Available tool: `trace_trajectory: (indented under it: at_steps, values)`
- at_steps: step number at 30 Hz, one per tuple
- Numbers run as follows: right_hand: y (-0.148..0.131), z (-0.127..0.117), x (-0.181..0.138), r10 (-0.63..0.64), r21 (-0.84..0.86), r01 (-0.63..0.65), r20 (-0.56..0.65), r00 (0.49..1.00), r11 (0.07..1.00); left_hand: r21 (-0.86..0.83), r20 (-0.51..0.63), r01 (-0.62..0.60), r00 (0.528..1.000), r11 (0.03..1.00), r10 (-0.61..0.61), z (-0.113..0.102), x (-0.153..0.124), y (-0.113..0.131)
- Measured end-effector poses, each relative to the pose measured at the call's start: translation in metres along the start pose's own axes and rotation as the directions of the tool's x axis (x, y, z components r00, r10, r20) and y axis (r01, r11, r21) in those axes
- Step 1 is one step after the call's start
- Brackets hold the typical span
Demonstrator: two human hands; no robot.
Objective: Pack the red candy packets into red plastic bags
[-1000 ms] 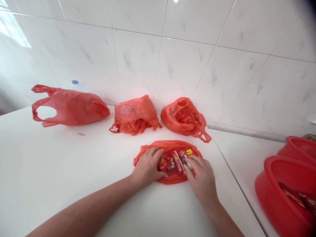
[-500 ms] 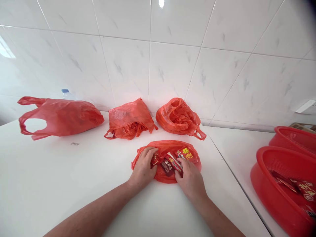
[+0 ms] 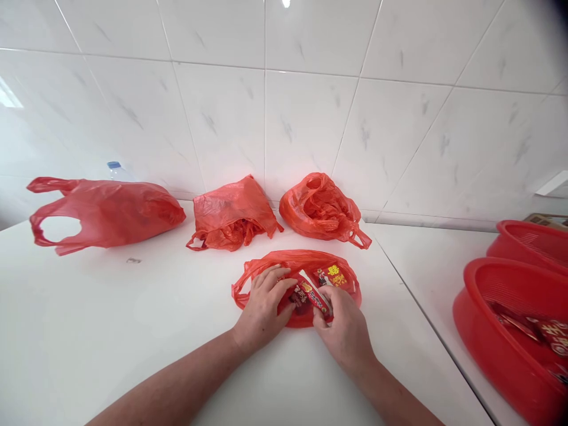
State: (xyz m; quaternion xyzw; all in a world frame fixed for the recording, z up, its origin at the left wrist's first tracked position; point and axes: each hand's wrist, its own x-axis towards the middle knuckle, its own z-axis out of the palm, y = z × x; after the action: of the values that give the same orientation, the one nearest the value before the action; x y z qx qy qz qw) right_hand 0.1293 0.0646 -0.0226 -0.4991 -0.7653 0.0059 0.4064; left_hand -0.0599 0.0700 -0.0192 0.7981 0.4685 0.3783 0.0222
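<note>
Left hand (image 3: pixel 262 306), right hand (image 3: pixel 344 332): bag (image 3: pixel 305 258) rim

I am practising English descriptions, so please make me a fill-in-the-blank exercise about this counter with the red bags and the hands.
1. The left hand and right hand rest on an open bag; behind it lie ____ more red bags.
2. The right hand pinches a long ____ packet.
3. The two red baskets stand to the ____ of the hands.
4. The bottle cap is ____.
Missing words: three; red; right; blue.
</note>
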Motion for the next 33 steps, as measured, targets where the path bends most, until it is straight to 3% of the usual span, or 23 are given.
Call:
trace_trajectory:
  at_steps: [4,11,16,23,28,33]
  values:
    - [0.001,0.001,0.001,-0.016,0.014,0.016,-0.009,1.0,1.0,-0.032,0.013,0.013,1.0,0.999,-0.012,0.0,0.0,-0.002]
    - [-0.006,0.001,-0.001,-0.164,0.079,0.161,0.038,0.986,0.984,-0.162,0.012,0.057,0.998,0.985,-0.056,-0.002,0.003,-0.005]
    - [-0.004,-0.002,0.0,-0.108,0.114,0.096,0.101,0.989,0.989,-0.281,-0.023,0.114,0.992,0.953,-0.125,-0.002,0.002,-0.004]
    - [0.018,-0.018,0.012,-0.007,0.091,0.002,0.058,0.998,0.996,-0.457,0.043,0.358,0.923,0.814,-0.382,0.0,0.0,-0.006]
    - [0.013,-0.017,0.01,-0.069,0.168,0.04,0.169,0.983,0.985,-0.569,0.07,0.365,0.914,0.737,-0.399,-0.002,0.003,-0.004]
    - [0.007,-0.014,0.005,-0.005,0.328,-0.065,0.209,0.978,0.942,-0.5,0.042,0.36,0.918,0.788,-0.394,0.001,-0.002,-0.003]
